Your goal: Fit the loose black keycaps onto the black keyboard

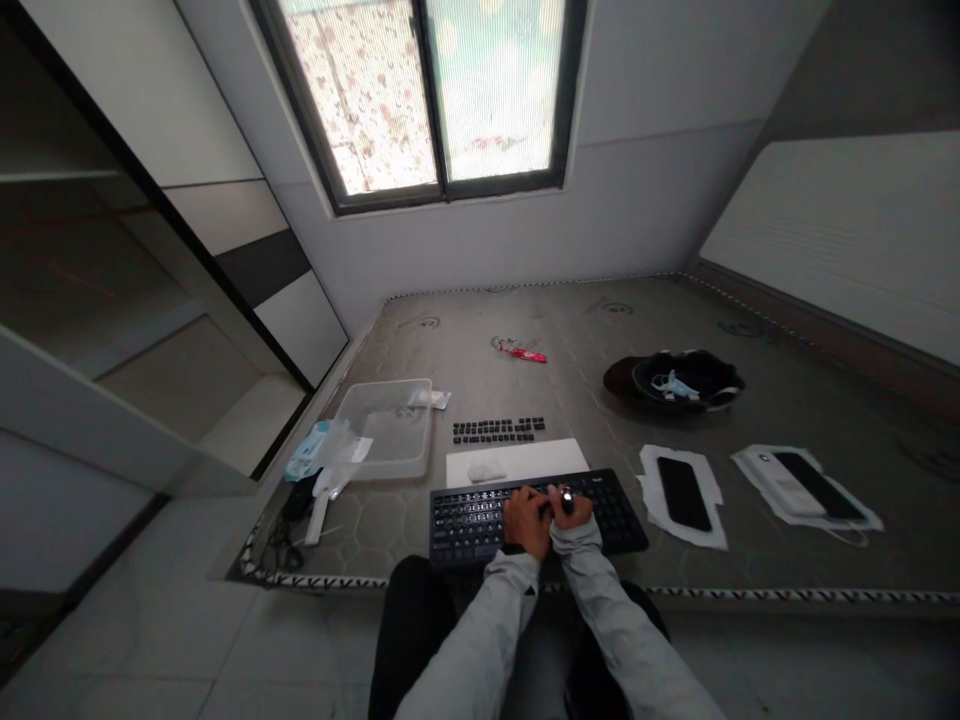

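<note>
A black keyboard lies close to my knees on the bed-like surface. Bare switches show on its left and middle part, where keycaps are off. My left hand rests on the middle of the keyboard, fingers bent and close together; what is under the fingertips is hidden. Right beside it, my right hand is closed in a pinch over the keys. Something shiny and dark shows at its fingers, too small to name. Loose black keycaps lie in rows beyond a white sheet behind the keyboard.
A clear plastic box stands at left, near a blue packet and cables. A dark cap and a red item lie farther back. Two phones on white paper lie at right. The front edge has striped trim.
</note>
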`<state>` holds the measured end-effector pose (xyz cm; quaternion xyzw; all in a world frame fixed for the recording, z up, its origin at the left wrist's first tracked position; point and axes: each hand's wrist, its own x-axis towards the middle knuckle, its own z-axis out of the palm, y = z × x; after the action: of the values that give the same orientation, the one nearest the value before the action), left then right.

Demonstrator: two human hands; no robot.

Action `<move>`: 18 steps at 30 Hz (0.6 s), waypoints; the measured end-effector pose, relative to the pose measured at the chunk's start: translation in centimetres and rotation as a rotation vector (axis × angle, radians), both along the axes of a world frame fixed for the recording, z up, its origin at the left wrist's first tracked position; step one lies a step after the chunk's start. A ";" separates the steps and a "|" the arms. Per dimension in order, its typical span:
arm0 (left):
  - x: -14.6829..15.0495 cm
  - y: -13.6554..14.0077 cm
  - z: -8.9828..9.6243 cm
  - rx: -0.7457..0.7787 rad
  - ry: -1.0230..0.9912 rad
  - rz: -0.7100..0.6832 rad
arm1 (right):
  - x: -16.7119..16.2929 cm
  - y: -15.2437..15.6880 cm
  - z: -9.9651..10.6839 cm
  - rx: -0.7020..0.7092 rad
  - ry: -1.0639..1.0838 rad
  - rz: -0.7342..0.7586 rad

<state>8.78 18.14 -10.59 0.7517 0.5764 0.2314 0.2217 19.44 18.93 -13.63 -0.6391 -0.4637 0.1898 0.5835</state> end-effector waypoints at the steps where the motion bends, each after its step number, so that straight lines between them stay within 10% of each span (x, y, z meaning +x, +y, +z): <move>1: 0.0 0.0 0.0 0.002 0.004 0.001 | 0.0 0.0 0.0 0.003 -0.046 0.022; 18: 0.1 0.3 -0.4 -0.023 0.022 0.009 | 0.2 0.0 -0.4 0.026 -0.148 0.160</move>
<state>8.89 18.40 -10.97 0.7491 0.5847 0.2177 0.2228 19.65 18.98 -14.00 -0.6048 -0.5573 0.1823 0.5389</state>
